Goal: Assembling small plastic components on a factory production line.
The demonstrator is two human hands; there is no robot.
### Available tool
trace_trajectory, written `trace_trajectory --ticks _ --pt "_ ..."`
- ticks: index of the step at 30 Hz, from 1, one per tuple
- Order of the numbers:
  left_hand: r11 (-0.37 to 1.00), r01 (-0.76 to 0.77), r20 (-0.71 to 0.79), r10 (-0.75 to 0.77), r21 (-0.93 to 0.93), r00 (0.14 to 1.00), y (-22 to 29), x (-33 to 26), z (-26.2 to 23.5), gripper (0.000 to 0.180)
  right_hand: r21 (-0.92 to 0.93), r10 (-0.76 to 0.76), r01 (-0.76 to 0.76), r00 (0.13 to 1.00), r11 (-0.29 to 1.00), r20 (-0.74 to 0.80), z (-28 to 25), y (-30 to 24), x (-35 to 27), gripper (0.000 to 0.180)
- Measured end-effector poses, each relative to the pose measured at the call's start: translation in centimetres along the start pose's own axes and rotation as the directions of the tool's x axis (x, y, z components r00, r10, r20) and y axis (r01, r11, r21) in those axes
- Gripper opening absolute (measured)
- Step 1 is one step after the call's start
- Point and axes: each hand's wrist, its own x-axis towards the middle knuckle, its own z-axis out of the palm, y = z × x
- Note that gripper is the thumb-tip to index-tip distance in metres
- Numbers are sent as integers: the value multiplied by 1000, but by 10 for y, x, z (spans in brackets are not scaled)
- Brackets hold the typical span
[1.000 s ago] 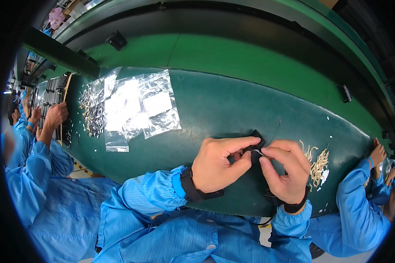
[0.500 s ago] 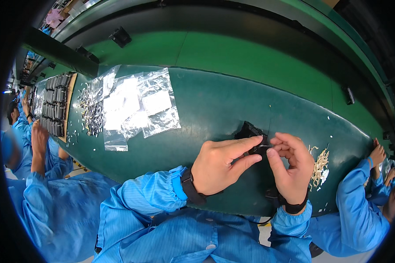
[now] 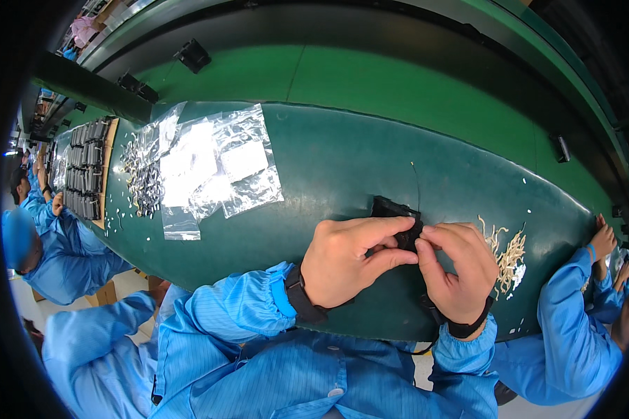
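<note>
A small black plastic housing is tilted up just above or on the green table, and a thin dark wire sticks out from its far side. My left hand is closed on the housing's near right part, thumb and forefinger pinching it. Against that same edge, the thumb and forefinger of my right hand press together. Whatever lies between these right fingertips is too small or hidden to name. Both hands cover the near face of the housing.
Clear plastic bags with white sheets lie left, beside a pile of small dark pieces. A board of black parts stands farther left. Cream-coloured strips lie right of my hands. Black units sit on the green conveyor. Co-workers flank me.
My right fingers have closed from a loose curl into a pinch at the housing's edge. The housing has shifted slightly left. A co-worker on the left has leaned away and lowered an arm.
</note>
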Motion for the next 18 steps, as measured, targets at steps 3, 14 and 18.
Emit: trace_trajectory --ticks 3,14,18 --pt "1000 4 7 -4 -1 1000 0 0 -1 43 -19 75 -75 997 997 13 -1 0 -2 28" --pt "979 -6 64 20 -206 998 -5 2 -1 44 669 615 -609 737 427 279 -7 5 -5 27" --pt "870 156 151 -95 -468 984 -3 1 -4 39 705 571 -589 758 395 314 -9 11 -7 28"
